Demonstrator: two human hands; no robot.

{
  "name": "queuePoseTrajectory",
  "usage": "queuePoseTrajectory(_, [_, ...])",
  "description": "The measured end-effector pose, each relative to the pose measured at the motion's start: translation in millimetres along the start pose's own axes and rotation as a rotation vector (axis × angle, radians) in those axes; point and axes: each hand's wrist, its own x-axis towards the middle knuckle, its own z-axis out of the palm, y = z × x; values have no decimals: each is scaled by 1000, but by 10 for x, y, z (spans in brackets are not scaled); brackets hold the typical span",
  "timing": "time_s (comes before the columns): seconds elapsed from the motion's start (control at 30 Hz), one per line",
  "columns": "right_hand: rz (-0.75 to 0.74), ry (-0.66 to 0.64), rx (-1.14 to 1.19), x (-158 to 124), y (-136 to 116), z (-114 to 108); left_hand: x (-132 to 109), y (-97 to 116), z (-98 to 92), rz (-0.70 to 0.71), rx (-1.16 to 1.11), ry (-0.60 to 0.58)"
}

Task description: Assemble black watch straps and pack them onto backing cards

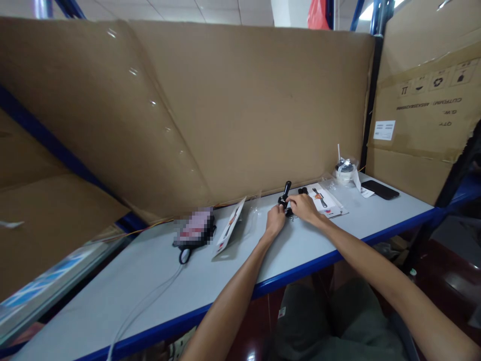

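A black tool (287,189), which looks like a spokeshave, is held tilted over the table, one rounded handle pointing up and away. My left hand (276,219) is closed on its near side. The fingers of my right hand (303,206) pinch at its middle from the right. Between the hands, the lower part of the tool is mostly hidden. Just right of them lies a printed card pack (327,200) picturing a similar two-handled tool. Another black handle end shows at that pack's left edge.
On the left, a second card pack (230,228) in clear plastic leans near a black device (195,230) with a pixelated top and a white cable (150,296). A phone (380,189) and a plastic-wrapped cup (344,172) stand far right. Cardboard (255,110) walls the table's back.
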Motion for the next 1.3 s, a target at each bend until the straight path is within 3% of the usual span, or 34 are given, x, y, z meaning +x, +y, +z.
queuePoseTrajectory(0.33, [-76,97,149,16,39,70,-73,21,16,61,77,-74])
queuePoseTrajectory(0.47, [23,175,220,50,55,93,-65,49,1,29,97,-73])
queuePoseTrajectory(0.63, [159,93,221,70,33,106,-84,63,-16,27,104,-67])
queuePoseTrajectory(0.93, [-11,118,280,52,16,106,-125,119,-52,1,132,-89])
queuePoseTrajectory(1.03, [103,148,423,69,16,122,-129,132,-56,-10,133,-88])
queuePoseTrajectory(1.17, [249,51,566,92,21,144,-141,139,-47,-14,152,-92])
queuePoseTrajectory(1.3, [146,111,457,111,31,175,-149,146,-46,-18,161,-92])
